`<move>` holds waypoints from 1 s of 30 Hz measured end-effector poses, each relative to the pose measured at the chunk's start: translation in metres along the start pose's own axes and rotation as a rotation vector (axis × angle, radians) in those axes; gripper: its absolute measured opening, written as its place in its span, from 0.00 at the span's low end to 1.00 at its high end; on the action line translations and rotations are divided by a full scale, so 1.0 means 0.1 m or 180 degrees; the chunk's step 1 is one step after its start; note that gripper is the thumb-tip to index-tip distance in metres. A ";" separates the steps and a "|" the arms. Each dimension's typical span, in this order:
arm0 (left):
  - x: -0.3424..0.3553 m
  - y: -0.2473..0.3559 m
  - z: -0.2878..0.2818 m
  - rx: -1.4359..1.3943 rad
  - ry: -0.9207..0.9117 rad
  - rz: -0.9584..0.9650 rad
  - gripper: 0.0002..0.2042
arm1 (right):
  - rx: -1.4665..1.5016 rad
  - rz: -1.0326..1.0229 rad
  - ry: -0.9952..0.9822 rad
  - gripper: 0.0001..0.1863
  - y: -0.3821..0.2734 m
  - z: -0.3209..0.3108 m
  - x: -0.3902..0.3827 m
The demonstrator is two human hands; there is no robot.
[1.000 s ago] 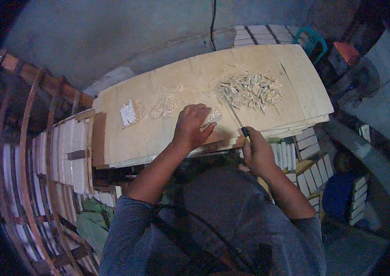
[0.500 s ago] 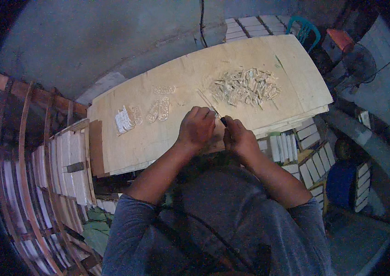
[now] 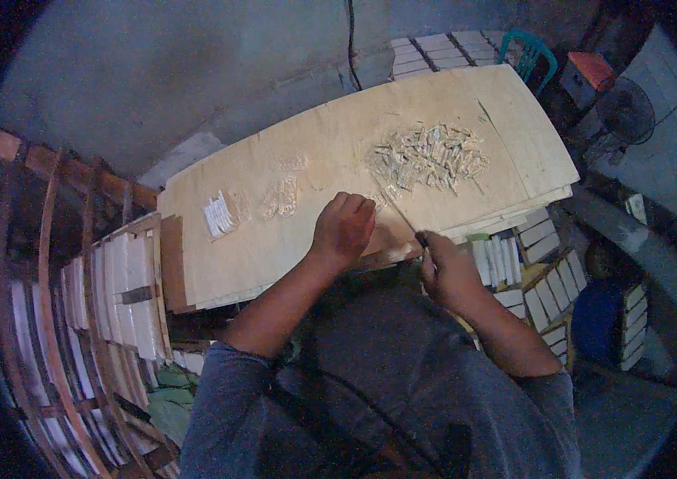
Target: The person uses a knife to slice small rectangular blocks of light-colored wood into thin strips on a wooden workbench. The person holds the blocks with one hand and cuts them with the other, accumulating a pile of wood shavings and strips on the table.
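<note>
My left hand (image 3: 345,230) is closed above the front edge of the pale wooden table (image 3: 234,263). A small pale piece shows at its fingertips, too blurred to tell its kind. My right hand (image 3: 451,271) grips the dark handle of a long, thin tool (image 3: 404,217), whose shaft slants up and left past the left fingertips. Beyond lies a heap of small pale sticks or cut pieces (image 3: 430,156). Further left on the table rest a row of white pieces (image 3: 219,215) and several openwork, lattice-like pieces (image 3: 281,196).
Racks with pale slabs (image 3: 111,279) stand at the left. Crates of white blocks (image 3: 554,287) and a blue drum (image 3: 598,319) are at the right. A teal chair (image 3: 542,56) and a fan (image 3: 624,110) stand at the far right. A wall (image 3: 195,80) rises behind the table.
My right hand has moved right and toward me with the tool, away from the left hand. More of the shaft now shows. My left hand has hardly moved.
</note>
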State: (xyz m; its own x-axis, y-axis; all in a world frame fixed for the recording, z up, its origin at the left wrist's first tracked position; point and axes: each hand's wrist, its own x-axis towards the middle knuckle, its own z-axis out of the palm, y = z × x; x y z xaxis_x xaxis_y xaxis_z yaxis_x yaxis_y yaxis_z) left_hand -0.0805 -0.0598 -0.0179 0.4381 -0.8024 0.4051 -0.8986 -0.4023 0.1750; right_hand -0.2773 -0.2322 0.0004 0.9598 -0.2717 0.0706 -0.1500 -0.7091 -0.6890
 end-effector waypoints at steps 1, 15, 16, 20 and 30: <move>0.02 0.02 -0.04 -0.0054 0.0025 0.0009 0.09 | 0.0083 -0.0119 0.0274 0.23 0.00 0.02 0.03; 0.05 0.12 -0.17 -0.0057 -0.0089 -0.0009 0.08 | 0.0000 0.0197 -0.0476 0.23 0.01 0.20 0.01; 0.04 0.12 -0.17 -0.0070 -0.0099 -0.0029 0.08 | -0.0017 0.0306 -0.0576 0.23 0.05 0.17 -0.04; 0.06 0.14 -0.22 -0.0187 -0.0073 -0.0058 0.08 | 0.0114 0.0085 -0.0433 0.25 0.17 0.13 -0.06; 0.05 0.15 -0.27 -0.0110 -0.0299 -0.0121 0.07 | -0.0163 0.0397 -0.0700 0.28 -0.33 0.19 0.41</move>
State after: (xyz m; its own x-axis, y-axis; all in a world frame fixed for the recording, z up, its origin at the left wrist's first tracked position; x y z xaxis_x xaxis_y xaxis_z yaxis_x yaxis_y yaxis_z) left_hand -0.0927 -0.0579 0.0106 0.4707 -0.8253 0.3121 -0.8808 -0.4191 0.2202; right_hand -0.2282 -0.2073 0.0121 0.9608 -0.2152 -0.1751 -0.2770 -0.7124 -0.6447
